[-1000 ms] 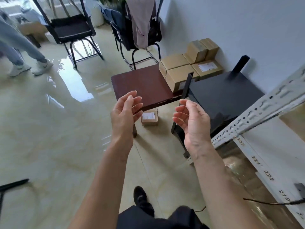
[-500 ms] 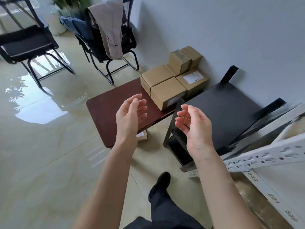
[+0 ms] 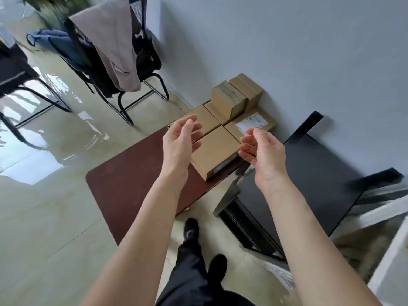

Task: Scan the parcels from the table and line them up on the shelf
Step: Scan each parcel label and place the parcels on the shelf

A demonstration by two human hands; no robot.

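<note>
Several brown cardboard parcels sit at the far end of a low dark-red table (image 3: 132, 180), against the wall. The nearest parcel (image 3: 215, 151) lies flat between my two hands. Behind it a parcel with a white label (image 3: 251, 124) lies flat, and two smaller parcels (image 3: 229, 100) are stacked on top. My left hand (image 3: 181, 140) hovers above the nearest parcel's left side, fingers relaxed, holding nothing. My right hand (image 3: 261, 151) hovers at its right side, palm turned inward, also empty. Neither hand touches a parcel.
A black table (image 3: 313, 173) stands right of the red one. A white metal shelf frame (image 3: 388, 250) shows at the lower right. A black chair draped with a beige garment (image 3: 110, 51) stands behind, on a glossy floor. My dark-trousered legs and shoes (image 3: 192, 230) are below.
The table and parcels have come closer and my view has swung left. Both empty hands have moved forward, now flanking the nearest parcel. The small parcel on the floor is out of sight.
</note>
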